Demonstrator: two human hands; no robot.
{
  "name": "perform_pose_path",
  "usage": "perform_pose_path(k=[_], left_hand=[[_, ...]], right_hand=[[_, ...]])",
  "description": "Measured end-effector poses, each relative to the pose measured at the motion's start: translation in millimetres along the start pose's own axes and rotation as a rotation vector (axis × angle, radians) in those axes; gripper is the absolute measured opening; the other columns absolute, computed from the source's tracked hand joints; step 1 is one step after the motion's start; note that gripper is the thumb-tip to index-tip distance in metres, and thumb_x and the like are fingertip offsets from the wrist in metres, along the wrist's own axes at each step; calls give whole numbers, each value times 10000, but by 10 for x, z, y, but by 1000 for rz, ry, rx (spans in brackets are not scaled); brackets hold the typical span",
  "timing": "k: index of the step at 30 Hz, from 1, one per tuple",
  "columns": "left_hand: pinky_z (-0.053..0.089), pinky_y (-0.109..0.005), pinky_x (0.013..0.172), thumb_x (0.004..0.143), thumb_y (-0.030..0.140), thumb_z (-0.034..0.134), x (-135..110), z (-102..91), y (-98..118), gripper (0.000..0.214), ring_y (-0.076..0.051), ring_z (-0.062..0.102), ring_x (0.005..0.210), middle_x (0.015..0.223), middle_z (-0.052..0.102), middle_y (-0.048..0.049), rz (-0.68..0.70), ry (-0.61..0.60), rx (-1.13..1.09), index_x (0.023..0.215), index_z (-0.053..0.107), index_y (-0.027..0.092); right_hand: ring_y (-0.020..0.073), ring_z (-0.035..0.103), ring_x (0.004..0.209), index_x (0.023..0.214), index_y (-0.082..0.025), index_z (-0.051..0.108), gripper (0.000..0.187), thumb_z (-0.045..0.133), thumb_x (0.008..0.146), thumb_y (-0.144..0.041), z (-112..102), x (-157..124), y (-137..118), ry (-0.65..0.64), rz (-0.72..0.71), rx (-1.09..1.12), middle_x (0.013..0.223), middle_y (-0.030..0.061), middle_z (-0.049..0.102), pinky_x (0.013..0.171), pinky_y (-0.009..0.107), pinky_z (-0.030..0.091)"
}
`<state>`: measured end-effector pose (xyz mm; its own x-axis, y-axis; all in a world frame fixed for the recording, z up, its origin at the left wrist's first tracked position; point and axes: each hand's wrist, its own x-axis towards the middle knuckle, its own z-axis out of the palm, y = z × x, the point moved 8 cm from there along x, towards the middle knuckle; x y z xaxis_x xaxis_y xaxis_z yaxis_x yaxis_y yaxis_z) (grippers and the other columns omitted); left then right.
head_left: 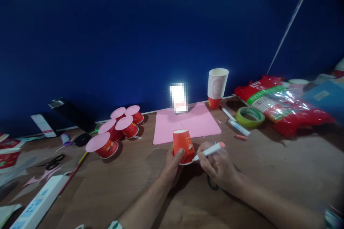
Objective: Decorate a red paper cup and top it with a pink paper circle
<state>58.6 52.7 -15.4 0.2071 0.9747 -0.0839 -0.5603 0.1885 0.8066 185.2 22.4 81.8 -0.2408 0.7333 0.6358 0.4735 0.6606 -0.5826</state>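
Observation:
My left hand (174,162) is closed around a red paper cup (182,143), its thumb across the front. The cup is upside down, its white rim at the bottom. In my right hand (216,162) is a white marker (211,150) with a pinkish-orange end; its tip points at the cup near the rim. Whether the tip touches the cup, I cannot tell. Behind the cup lies a stack of pink paper (166,121). To the left stand several upturned red cups (131,130) with pink paper discs (98,142) on top.
A tall stack of paper cups (217,86) stands by the blue wall. To the right are green tape (262,120), capped markers (239,127), an orange cap (241,137) and a red plastic pack (268,96). Scissors (52,164) and a white power strip (40,200) lie at left.

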Motion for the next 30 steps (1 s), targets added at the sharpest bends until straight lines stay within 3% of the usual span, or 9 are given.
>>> perform_pose_path(k=[17,30], left_hand=[[451,-474,944,769,440,705,-2,-4,-46,434,-288,646,955,1018,692,-143,-55,-29,30,1058,640,122],[432,-441,959,792,438,683,-8,-16,-38,380,-271,651,942,984,702,-129,-63,-14,2,999,674,120]], right_hand=[[153,578,630,793,-202,530,169,420,919,-181,-65,19,-3,38,-24,-26,679,8,619,616,278,421],[151,579,628,771,-203,534,176,434,915,-187,-37,20,20,15,11,8,677,12,622,611,273,444]])
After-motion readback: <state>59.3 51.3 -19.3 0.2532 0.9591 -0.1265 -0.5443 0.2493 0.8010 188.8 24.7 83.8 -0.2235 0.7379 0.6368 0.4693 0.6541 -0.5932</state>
